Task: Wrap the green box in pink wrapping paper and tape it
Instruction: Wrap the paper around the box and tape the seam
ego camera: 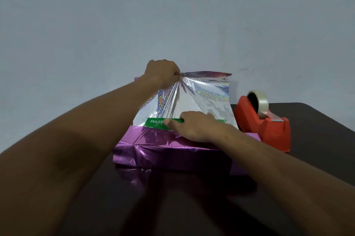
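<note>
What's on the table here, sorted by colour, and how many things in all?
Green: 1, the box, mostly covered.
Pink with a silver underside: 1, the wrapping paper; left hand pinches its raised flap, right hand presses on the box.
Red: 1, the tape dispenser.
Clear: 1, the tape roll on the dispenser.
Total: 4 things.

Tape dispenser stands just right of the half-wrapped box.

green box | white lettering "PASE", remainder hidden by a thumb
</note>
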The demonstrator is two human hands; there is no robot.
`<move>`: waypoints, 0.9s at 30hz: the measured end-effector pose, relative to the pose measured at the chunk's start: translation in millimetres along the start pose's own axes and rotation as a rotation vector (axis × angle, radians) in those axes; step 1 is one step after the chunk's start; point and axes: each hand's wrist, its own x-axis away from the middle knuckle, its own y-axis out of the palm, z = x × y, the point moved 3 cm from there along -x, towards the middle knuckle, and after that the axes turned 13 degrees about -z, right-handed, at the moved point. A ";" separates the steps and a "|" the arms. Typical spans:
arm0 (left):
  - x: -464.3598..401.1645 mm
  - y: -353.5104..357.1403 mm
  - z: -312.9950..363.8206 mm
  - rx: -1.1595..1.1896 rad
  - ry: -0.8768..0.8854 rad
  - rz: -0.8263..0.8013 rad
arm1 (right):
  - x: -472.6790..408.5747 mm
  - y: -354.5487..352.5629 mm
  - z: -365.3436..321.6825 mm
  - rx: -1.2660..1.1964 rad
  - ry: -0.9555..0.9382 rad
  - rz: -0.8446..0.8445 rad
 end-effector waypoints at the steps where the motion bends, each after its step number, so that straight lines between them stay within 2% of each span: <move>1: 4.0 -4.6 -1.7 0.010 0.005 0.010 | 0.5 -0.2 -0.6 0.006 0.004 -0.003; 10: 72.7 -48.6 6.2 0.034 0.128 0.181 | 0.0 -0.8 2.5 0.011 -0.001 -0.015; 13: 102.4 -50.2 13.1 0.043 0.138 0.224 | 8.9 -5.3 0.6 -0.009 -0.054 0.018; 15: 119.6 -48.8 16.9 0.070 0.117 0.247 | 15.5 -9.4 -1.6 -0.094 -0.139 0.126; 17: 134.5 -45.0 20.3 0.075 0.096 0.248 | 27.6 -13.3 -4.8 -0.079 -0.203 0.257; 21: 157.6 -38.3 24.9 0.089 0.082 0.199 | 68.8 -19.5 -12.2 0.222 -0.212 0.510; 24: 176.5 -31.7 32.4 0.080 0.117 0.181 | 102.9 -22.7 -9.5 0.462 -0.238 0.893; 25: 183.3 -29.1 35.8 0.068 0.130 0.182 | 109.5 -22.3 -5.7 0.521 -0.200 0.964; 27: 196.4 -21.7 40.1 0.055 0.156 0.183 | 110.6 -22.2 5.4 0.555 -0.099 0.957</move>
